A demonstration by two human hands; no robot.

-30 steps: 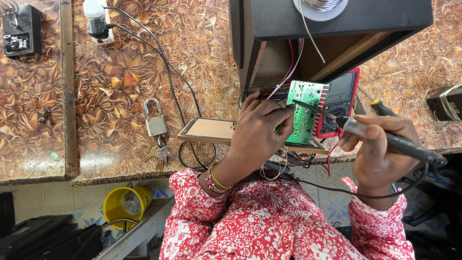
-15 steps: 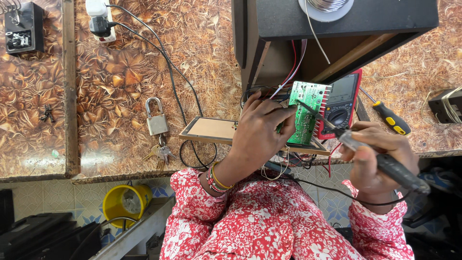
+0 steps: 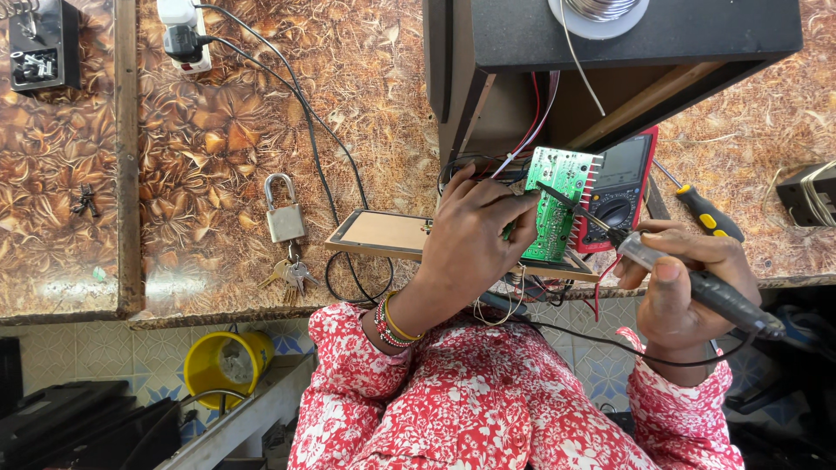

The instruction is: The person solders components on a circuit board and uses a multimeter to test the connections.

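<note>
Left hand (image 3: 475, 239) pinches the green circuit board (image 3: 557, 204) by its edge, holding it upright just in front of the open black speaker cabinet (image 3: 610, 52), whose red and white wires spill toward the board. Right hand (image 3: 684, 283) is wrapped around a soldering iron (image 3: 688, 278), tip touching the board's face. Behind the board sits a red multimeter (image 3: 623, 187); beyond the right hand, a yellow-handled screwdriver (image 3: 710, 213).
</note>
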